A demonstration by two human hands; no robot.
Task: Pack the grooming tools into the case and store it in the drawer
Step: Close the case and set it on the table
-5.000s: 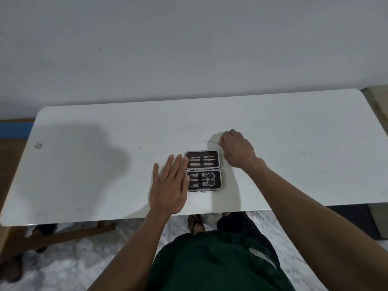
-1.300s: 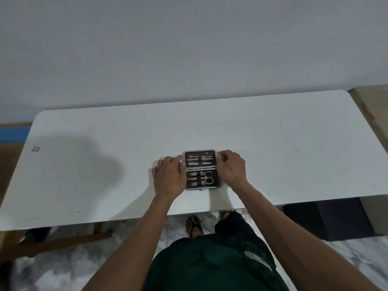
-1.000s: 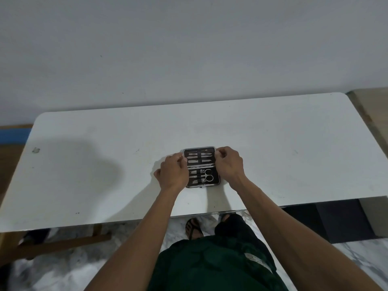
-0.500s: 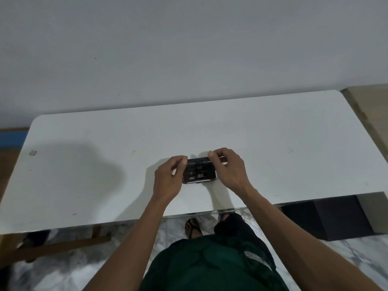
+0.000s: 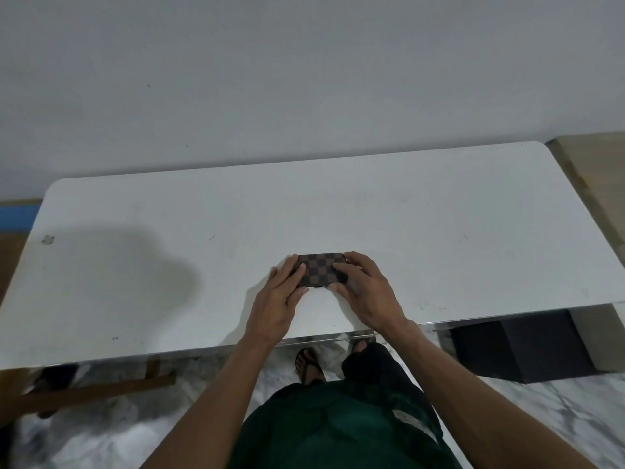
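Case (image 5: 321,269): closed, flat on the tabletop (image 5: 439,231) near the front edge, roughly centred, directly ahead of the person. Likely light for its size yet stiff-shelled, with some heft from metal tools inside; covering probably smooth and a little slick, so better pinched across the two short ends or clamped top and bottom than gripped by the flat faces alone. Probably closed by a snap along the near long edge, so worth pressing there until firmly shut, lest the halves spring apart on lifting. No fragility to speak of, though loose tools could rattle out if opened upside down.

Appearance: small rounded rectangle, long side running left to right, covered in a brown-and-dark checkerboard pattern, dark rim along the near edge. Grooming tools not visible, presumably inside.

Left hand (image 5: 280,292) at the left end, fingers (image 5: 297,270) fairly straight and close together, laid over the top corner, thumb against the near edge. Right hand (image 5: 365,289) over the right end, fingers (image 5: 341,268) gently curved and pressing down on the lid, thumb near the front edge; whether curled under, cannot tell.

Further out: bare white wall (image 5: 304,79) behind, marbled floor (image 5: 558,418) below, a dark box (image 5: 514,350) under the right side. Drawer not identifiable.
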